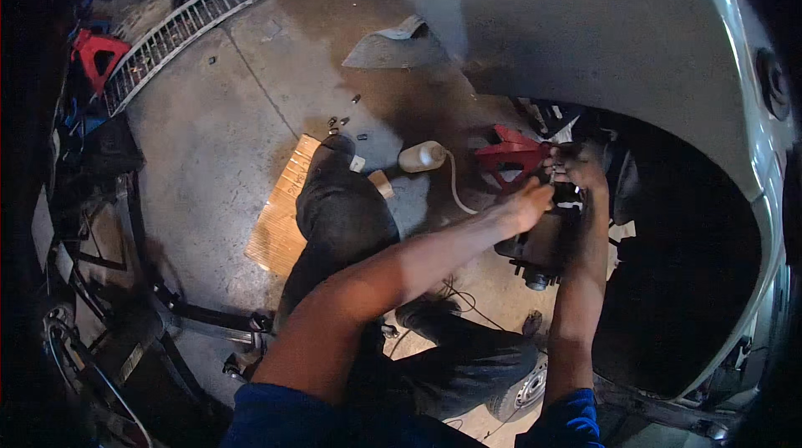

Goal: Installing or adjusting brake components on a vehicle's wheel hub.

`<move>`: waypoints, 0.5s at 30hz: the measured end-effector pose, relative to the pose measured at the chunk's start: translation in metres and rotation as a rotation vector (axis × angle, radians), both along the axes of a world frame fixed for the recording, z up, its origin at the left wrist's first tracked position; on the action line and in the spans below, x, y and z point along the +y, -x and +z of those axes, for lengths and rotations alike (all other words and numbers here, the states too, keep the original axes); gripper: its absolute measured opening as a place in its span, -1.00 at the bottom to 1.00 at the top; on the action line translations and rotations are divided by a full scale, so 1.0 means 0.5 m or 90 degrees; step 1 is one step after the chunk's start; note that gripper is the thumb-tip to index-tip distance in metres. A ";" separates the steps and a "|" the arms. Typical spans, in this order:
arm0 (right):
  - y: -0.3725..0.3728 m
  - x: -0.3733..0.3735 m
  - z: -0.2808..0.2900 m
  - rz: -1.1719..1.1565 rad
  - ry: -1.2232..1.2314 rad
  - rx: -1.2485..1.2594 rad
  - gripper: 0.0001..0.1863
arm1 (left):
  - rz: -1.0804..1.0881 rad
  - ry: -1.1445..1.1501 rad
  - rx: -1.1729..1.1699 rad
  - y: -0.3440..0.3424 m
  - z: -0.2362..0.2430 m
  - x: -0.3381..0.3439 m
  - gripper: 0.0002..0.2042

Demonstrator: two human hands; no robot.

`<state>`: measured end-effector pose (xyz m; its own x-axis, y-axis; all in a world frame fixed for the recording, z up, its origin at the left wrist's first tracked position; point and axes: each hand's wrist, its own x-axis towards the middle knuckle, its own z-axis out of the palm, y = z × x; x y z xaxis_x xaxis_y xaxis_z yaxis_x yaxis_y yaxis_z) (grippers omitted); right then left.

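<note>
One left hand (pixel 530 204), one right hand (pixel 578 171), fingers curled, beside red stand (pixel 510 151); concrete floor (pixel 200 156) stretching left; wheel arch (pixel 693 239) interior dark; contents of grip, cannot tell.

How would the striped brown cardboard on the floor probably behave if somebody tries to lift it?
The cardboard is probably light, as it looks like a thin sheet. Its parallel lines suggest ridges, so it may fold more easily along them. The leg over one edge might hold it down.
</note>
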<state>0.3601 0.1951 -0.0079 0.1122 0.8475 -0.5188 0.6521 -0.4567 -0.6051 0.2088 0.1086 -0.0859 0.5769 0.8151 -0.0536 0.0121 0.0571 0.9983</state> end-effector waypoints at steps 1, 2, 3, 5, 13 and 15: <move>0.006 0.002 0.003 -0.001 -0.004 -0.005 -0.86 | 0.024 -0.185 0.073 -0.012 -0.019 0.010 -0.72; 0.013 0.003 0.006 -0.015 0.004 0.006 -0.86 | 0.041 -0.111 0.026 -0.026 -0.032 0.018 -0.69; 0.004 0.000 0.004 -0.036 0.013 0.020 -0.87 | 0.034 -0.113 0.023 -0.029 -0.026 0.019 -0.69; -0.013 -0.007 0.005 -0.037 0.011 0.043 -0.87 | 0.018 -0.093 0.049 -0.029 -0.017 0.020 -0.71; 0.012 -0.016 0.016 0.036 -0.018 -0.007 -0.88 | 0.020 -0.114 0.045 -0.021 -0.011 0.011 -0.70; 0.016 -0.025 0.031 0.001 -0.028 0.011 -0.84 | -0.008 -0.091 0.048 -0.023 0.003 0.013 -0.69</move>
<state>0.3520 0.1828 0.0075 0.1022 0.8694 -0.4835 0.6424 -0.4288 -0.6352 0.2202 0.1149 -0.0845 0.5861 0.8100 0.0193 0.0870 -0.0866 0.9924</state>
